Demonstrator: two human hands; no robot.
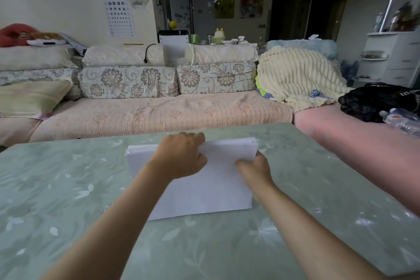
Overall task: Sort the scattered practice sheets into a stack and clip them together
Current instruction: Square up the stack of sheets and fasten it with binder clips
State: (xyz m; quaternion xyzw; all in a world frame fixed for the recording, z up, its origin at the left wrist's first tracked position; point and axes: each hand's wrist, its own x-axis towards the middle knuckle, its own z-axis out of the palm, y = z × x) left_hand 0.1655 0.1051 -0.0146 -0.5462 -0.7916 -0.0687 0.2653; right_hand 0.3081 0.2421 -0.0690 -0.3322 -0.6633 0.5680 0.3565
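Note:
A stack of white practice sheets [213, 191] stands on its lower edge on the green table [68, 188], upright and tilted slightly. My left hand [181, 157] grips the stack's top edge near the middle, fingers curled over it. My right hand [254, 170] holds the stack's right side, thumb on the front face. A small metal clip [105, 208] lies on the table left of the stack, beside my left forearm.
A sofa [159, 113] with floral cushions runs along the table's far edge. A cream blanket [297, 77] and a black bag [377, 100] lie at the right. A plastic bottle [402, 120] rests near the bag.

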